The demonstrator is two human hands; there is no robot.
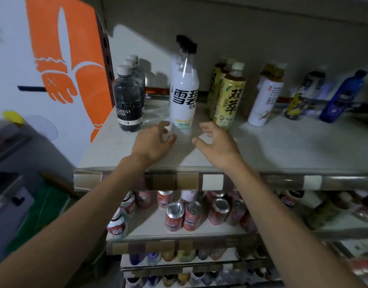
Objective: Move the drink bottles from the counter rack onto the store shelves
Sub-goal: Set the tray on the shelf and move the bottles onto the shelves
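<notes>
A tall white-labelled bottle (184, 94) with a black cap stands upright on the top shelf (283, 146), with more of the same kind behind it. My left hand (153, 142) hovers just left of its base, fingers loosely curled and holding nothing. My right hand (215, 142) is just right of the base, fingers spread, also holding nothing. Neither hand clearly touches the bottle. The counter rack is not in view.
Dark soda bottles (129, 100) stand at the left of the top shelf, yellow tea bottles (229, 96) right of the white one, then a white bottle (264, 100) and a blue bottle (341, 96). Cans (184, 216) fill the shelf below. An orange-and-white panel (64, 69) borders the left.
</notes>
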